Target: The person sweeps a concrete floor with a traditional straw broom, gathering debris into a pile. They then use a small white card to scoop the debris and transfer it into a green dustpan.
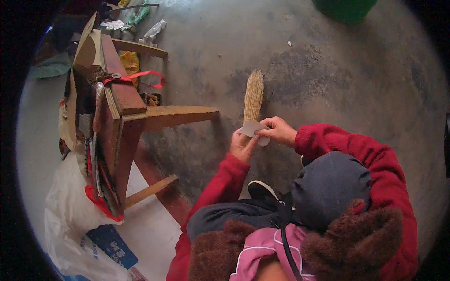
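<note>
A bundle of straw-coloured bristles (254, 93), like the head of a hand broom, points away from me over the concrete floor. My left hand (242, 144) grips its near end, palm up. A pale, thin sheet (250, 128), perhaps paper or plastic, lies across that end and covers part of it. With thumb and fingers my right hand (276, 130) pinches the sheet's right side. Below these fingers a pale rounded piece (263, 141) sticks out; whether it belongs to the sheet I cannot tell.
At left stands a wooden stool or small table (128, 95) with legs jutting toward me, piled with cardboard and tools. A red ribbon (151, 73) hangs off it. White plastic bags (70, 217) lie lower left. A green bucket-like container (344, 8) stands at the top.
</note>
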### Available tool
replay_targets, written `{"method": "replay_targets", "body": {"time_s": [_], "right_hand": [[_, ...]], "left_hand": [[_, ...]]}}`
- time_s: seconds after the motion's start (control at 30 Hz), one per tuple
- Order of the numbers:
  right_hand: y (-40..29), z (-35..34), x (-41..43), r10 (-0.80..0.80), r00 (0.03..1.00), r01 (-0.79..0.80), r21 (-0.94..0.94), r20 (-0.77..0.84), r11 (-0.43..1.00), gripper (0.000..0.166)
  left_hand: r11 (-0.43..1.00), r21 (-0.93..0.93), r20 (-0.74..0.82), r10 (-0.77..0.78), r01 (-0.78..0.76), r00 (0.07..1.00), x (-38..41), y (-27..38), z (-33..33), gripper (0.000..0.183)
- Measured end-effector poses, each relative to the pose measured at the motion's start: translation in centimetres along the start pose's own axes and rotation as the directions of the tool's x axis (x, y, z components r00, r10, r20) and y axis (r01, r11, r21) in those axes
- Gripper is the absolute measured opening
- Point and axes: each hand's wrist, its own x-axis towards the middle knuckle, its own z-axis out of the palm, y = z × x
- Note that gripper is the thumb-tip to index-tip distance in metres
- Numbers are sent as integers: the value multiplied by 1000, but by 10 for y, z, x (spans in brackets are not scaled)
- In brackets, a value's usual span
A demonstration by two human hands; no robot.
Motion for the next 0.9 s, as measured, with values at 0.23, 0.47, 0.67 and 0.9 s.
{"method": "replay_targets", "body": {"time_s": [0.23, 0.47, 0.67, 0.9], "right_hand": [[-21, 4, -11, 360, 931, -357, 368, 62, 859, 43], [-5, 2, -21, 385, 920, -384, 386, 79, 839, 42], [-17, -58, 4, 116, 973, -75, 202, -200, 976, 46], [-15, -172, -63, 231, 677, 725, -686, 699, -51, 66]], "left_hand": [[972, 148, 59, 178, -185, 982, -13, -13, -9, 25], [985, -161, 261, 110, -69, 959, -19, 4, 7, 26], [978, -60, 292, 208, -199, 933, -30, -16, -2, 25], [949, 221, 518, 82, -226, 852, -136, -100, 23, 20]]}}
